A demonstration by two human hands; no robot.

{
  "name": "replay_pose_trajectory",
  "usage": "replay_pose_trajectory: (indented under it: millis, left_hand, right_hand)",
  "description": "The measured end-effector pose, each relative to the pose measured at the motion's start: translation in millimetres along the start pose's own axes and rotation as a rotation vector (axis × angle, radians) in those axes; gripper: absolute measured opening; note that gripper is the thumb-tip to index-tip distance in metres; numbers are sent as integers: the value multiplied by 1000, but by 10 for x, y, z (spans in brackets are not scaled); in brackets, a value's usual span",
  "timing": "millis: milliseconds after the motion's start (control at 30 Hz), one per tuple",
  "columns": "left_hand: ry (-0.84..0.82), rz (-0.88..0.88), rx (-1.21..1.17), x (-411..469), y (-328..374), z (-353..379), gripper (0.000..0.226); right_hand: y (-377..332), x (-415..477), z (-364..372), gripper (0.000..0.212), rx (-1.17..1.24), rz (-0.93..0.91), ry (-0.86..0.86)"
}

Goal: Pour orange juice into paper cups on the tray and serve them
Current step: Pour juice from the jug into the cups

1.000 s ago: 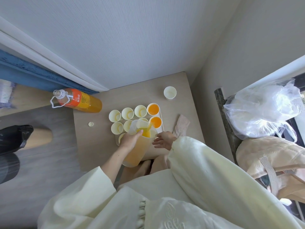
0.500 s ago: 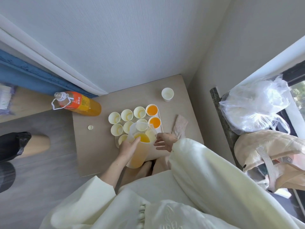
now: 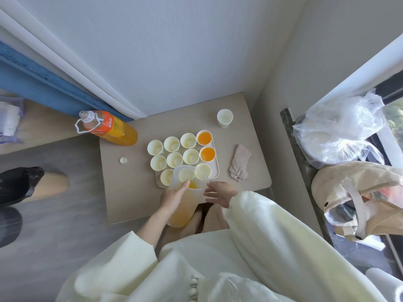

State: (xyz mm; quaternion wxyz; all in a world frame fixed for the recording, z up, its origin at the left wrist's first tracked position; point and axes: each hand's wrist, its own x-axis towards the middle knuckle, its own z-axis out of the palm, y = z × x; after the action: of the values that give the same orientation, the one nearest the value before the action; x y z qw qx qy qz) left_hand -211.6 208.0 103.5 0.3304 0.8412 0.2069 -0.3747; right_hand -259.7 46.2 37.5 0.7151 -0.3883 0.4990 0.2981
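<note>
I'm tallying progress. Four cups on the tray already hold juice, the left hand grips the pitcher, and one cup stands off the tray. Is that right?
Not four: the head view shows two cups on the tray holding juice, the far filled cup and the near filled cup, at its right end. The left hand does grip the pitcher, and one lone cup stands off the tray.

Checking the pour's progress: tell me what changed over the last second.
The pitcher, gripped by the left hand, tipped back from its pouring tilt to nearly upright and drew toward the person. Unchanged: the right hand open beside it, only two filled cups on the tray, the bottle in place.
</note>
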Motion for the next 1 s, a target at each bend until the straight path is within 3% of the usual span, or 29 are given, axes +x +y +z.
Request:
replay_pose_trajectory:
  millis: [333,767,1000]
  left_hand:
    - [-44,-2,57,55,-13,0,54]
    - [-57,-37,127,132,89,1,53]
    - [-53,-46,140,159,70,10,54]
  right_hand:
    - [36,80,69,27,-52,49,53]
    - [66,151,112,18,-72,73,77]
    - [92,202,130,24,-87,78,84]
